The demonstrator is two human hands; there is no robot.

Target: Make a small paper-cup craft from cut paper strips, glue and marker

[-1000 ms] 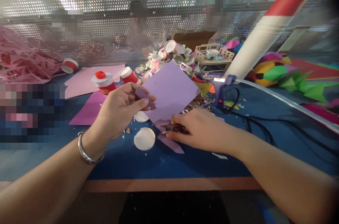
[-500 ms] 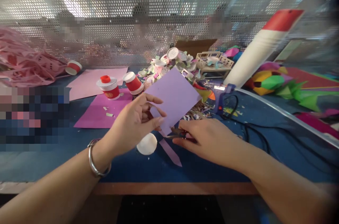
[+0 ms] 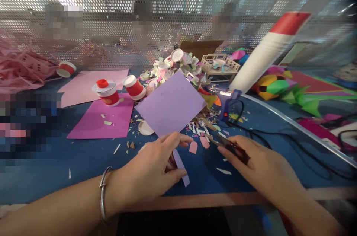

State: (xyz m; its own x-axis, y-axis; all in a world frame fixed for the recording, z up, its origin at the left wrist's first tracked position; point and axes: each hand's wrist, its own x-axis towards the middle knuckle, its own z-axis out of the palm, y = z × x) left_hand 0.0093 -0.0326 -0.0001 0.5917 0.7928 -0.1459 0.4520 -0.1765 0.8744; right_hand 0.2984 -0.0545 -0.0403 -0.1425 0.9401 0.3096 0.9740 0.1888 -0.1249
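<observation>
My left hand (image 3: pixel 152 171) pinches the lower corner of a lilac paper sheet (image 3: pixel 171 104) and holds it up over the blue table (image 3: pixel 69 161). A narrow lilac strip (image 3: pixel 181 167) hangs from the sheet under my fingers. My right hand (image 3: pixel 258 159) grips small dark scissors (image 3: pixel 219 140), blades pointing left, just right of the sheet and apart from it. Small pink offcuts (image 3: pixel 193 147) lie between the two hands.
A magenta sheet (image 3: pixel 103 118) and a pink sheet (image 3: pixel 89 85) lie at left, with red-and-white paper cups (image 3: pixel 107 92) on them. A blue glue gun (image 3: pixel 227 102) with black cable, a scrap pile (image 3: pixel 178 66), a large white-and-red tube (image 3: pixel 263 55) and coloured paper shapes (image 3: pixel 281 87) stand behind.
My left hand slid down to the sheet's lower corner and came nearer. The scissors drew away to the right, out of the paper. The white disc is now hidden behind my left hand.
</observation>
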